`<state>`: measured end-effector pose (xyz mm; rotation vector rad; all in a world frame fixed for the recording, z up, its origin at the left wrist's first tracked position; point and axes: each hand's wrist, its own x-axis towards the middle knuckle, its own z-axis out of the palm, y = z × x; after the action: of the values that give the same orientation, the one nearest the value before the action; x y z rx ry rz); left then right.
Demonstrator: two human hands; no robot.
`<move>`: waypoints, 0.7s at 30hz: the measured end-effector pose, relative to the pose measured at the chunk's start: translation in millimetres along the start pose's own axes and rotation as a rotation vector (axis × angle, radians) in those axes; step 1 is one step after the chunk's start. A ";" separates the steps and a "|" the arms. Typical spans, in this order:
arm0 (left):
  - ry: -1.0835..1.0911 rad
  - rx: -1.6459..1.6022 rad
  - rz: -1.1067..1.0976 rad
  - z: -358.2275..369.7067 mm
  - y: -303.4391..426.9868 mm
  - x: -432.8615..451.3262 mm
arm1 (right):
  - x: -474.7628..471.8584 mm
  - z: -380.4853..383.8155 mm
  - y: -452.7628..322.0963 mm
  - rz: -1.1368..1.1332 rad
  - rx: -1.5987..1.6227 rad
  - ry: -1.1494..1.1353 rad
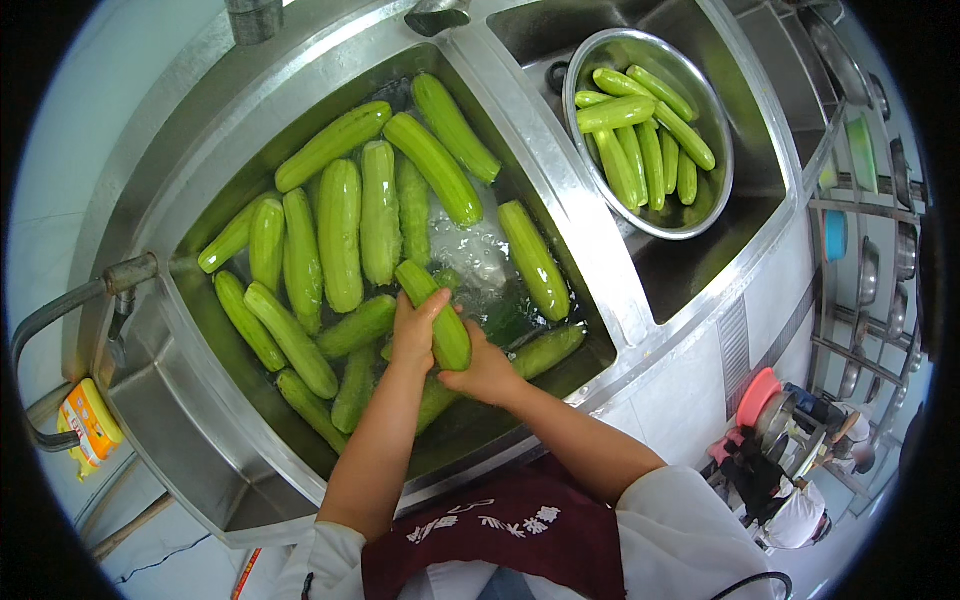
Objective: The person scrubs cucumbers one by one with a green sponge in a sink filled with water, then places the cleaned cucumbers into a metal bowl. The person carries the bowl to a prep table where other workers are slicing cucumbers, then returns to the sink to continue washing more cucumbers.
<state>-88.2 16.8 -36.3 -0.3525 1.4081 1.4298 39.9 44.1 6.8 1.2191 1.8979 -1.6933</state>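
Both my hands hold one green zucchini over the water of a stainless steel sink basin. My left hand grips its left side, thumb across the top. My right hand is around its lower end. Many zucchini float or lie in the water, such as one left of my hands and one to their right. In the neighbouring basin stands a round metal bowl with several zucchini in it.
A metal faucet reaches over the sink's left corner. An empty steel basin adjoins on the left. A yellow and orange package lies beyond it. Shelves with bowls stand at the right; people sit low beside a pink basin.
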 end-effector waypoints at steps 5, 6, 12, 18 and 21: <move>0.084 0.182 -0.106 -11.0 -3.3 29.8 | -21.5 4.0 -21.4 -0.074 -0.822 0.102; 0.105 0.104 -0.180 -17.6 -3.8 33.1 | -23.8 1.3 -23.8 -0.137 -0.839 0.115; 0.108 -0.226 -0.246 -51.2 6.0 29.6 | 8.0 -58.4 -0.7 -0.300 -0.429 -0.072; 0.002 0.209 -0.327 -66.3 22.3 -9.8 | 77.7 -82.0 39.7 0.277 0.608 0.132; -0.250 0.404 -0.371 -68.5 19.8 -27.4 | 111.9 -48.5 38.5 0.398 0.670 0.575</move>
<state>-123.1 -49.6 -21.8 -0.1551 1.3068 0.8334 17.8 128.6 -86.7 2.3627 1.1795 -1.9356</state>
